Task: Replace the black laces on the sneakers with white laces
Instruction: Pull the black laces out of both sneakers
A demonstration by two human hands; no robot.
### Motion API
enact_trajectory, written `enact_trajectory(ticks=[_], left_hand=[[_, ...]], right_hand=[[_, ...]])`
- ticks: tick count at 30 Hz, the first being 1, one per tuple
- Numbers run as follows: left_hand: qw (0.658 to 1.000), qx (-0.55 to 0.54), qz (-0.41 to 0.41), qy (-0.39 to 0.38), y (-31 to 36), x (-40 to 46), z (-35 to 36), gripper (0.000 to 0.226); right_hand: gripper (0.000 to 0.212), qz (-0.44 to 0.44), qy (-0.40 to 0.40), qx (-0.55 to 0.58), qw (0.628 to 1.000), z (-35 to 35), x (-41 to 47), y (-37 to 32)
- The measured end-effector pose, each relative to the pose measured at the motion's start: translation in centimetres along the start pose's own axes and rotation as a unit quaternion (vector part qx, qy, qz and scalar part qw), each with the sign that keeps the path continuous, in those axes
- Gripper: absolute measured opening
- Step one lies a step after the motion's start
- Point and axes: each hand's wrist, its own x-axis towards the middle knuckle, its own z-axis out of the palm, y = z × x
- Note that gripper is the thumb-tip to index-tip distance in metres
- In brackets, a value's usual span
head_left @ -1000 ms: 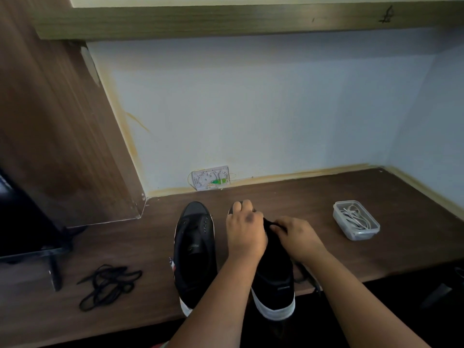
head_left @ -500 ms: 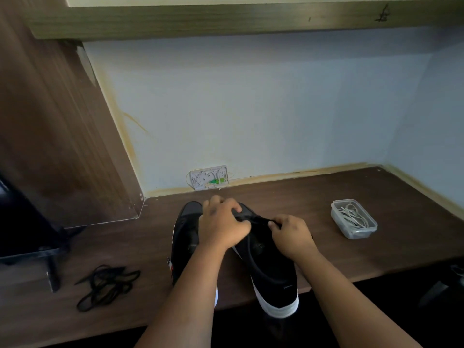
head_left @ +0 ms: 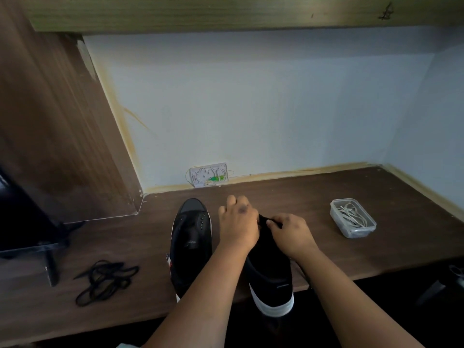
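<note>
Here, the work stood at roughly its midpoint of unlacing. The left sneaker (head_left: 192, 243) lay on the wooden desk (head_left: 326, 237) near its front edge, toe toward the wall, its eyelets bare; a loose tangle of black lace (head_left: 104, 280) lay well apart from it toward the desk's left front corner, and was judged to be the lace from that shoe. The right sneaker (head_left: 272, 270) lay just beside the first, its white-soled heel overhanging the front edge. The left hand (head_left: 238, 222) rested over the forepart of this shoe with fingers curled, apparently gripping it, though the contact itself was hidden. The right hand (head_left: 291, 233) pinched something dark at the shoe's throat, probably the black lace or the tongue; which one could not be told. A thin dark strand hung past the front edge under the right forearm. The white laces (head_left: 351, 214) sat untouched in a clear plastic container (head_left: 355, 232) toward the desk's right end, well apart from both shoes. Remaining, by this reading: finishing the second unlacing, then threading both sneakers in white.
</note>
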Motion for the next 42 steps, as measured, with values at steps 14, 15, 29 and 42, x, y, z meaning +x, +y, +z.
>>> enact_trajectory(ticks=[14,15,29,42], left_hand=[[0.909,-0.235,-0.308,0.155,-2.2,0.0,-3.2,0.026],[0.937,-0.168,-0.283,0.114,-2.0,-0.1,-3.1,0.03],[0.999,-0.015,-0.031,0.022,0.3,-0.2,-0.1,0.015],[0.608,-0.591,-0.437,0.3,-8.0,0.4,-7.6,0.027]], right_hand=[[0.026,0.035,-0.004,0.017,0.999,0.0,0.0,-0.4],[0.026,0.038,-0.004,0.022,0.999,-0.1,0.0,-0.3],[0.024,0.031,-0.018,0.041,0.999,-0.3,-0.1,0.0],[0.021,0.091,-0.001,0.092,0.992,-0.4,0.6,0.6]])
